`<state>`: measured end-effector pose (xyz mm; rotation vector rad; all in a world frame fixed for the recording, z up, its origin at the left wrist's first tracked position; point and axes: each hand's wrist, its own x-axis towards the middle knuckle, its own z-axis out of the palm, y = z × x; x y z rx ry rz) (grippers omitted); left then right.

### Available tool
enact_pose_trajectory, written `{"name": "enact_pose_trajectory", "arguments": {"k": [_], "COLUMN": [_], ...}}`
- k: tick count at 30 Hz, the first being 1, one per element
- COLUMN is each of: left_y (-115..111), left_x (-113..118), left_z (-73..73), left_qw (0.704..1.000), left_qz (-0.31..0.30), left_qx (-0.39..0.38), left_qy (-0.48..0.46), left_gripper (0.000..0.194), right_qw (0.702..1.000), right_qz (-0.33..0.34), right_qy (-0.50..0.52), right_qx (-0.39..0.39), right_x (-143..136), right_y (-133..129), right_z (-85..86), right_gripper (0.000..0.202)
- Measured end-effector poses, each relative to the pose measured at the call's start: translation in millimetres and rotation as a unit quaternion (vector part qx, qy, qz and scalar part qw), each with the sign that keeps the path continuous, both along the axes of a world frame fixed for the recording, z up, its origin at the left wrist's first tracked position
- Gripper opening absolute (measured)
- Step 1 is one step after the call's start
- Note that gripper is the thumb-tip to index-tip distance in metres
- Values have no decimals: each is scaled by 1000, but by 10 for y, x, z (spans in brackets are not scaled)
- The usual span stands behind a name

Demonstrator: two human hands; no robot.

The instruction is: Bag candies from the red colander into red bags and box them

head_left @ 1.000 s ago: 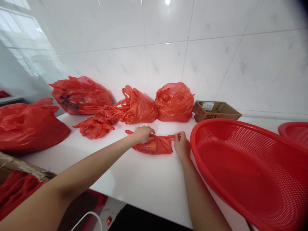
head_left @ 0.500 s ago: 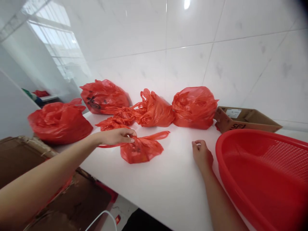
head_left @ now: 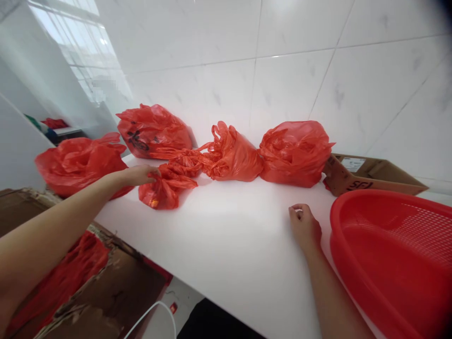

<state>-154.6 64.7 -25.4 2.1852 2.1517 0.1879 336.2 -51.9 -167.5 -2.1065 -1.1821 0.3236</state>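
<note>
My left hand (head_left: 143, 175) is closed on the top of a small red plastic bag (head_left: 161, 194) near the left part of the white table (head_left: 226, 245). Something orange shows faintly through the bag's thin film. Right behind it lies a crumpled red bag (head_left: 183, 162). My right hand (head_left: 304, 228) rests on the table at the right, its fingers curled with nothing seen in them. Beside that hand stands a large red plastic basket (head_left: 341, 235) with mesh sides.
Along the tiled wall stand full red bags: one with black print (head_left: 151, 132), a middle one (head_left: 236, 157) and a right one (head_left: 294, 155). Another bulging bag (head_left: 77, 165) is far left. An open cardboard box (head_left: 374, 176) sits behind the basket; a torn carton (head_left: 116, 278) holds red plastic below left.
My left hand has carried the small red bag left and back, from mid-table to beside the crumpled bag. My right hand stays curled on the table. The view has shifted slightly.
</note>
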Motion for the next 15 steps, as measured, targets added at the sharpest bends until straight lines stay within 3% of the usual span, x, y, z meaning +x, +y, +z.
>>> {"name": "enact_pose_trajectory", "arguments": {"k": [4, 6, 8, 10, 12, 15], "left_y": [43, 67, 126, 212, 301, 391], "left_x": [-29, -9, 19, 40, 47, 38], "left_z": [-168, -244, -309, -356, -381, -369], "left_qw": [996, 992, 989, 989, 991, 997], "left_qz": [-51, -82, -100, -97, -80, -38], "left_qx": [-12, -5, -3, -10, -16, 11], "left_qy": [78, 100, 110, 113, 105, 66], "left_gripper": [77, 88, 81, 61, 42, 34], "right_qw": [1000, 1000, 1000, 1000, 1000, 1000], "right_qz": [0, 2, 3, 4, 5, 5], "right_qy": [-7, -10, -11, -11, -9, -13], "right_qx": [-11, -15, -13, -7, -6, -11], "right_x": [2, 7, 12, 15, 16, 17], "right_y": [10, 15, 17, 15, 13, 18], "right_z": [-5, -16, -26, -32, -35, -42], "right_gripper": [18, 18, 18, 18, 18, 18]}}
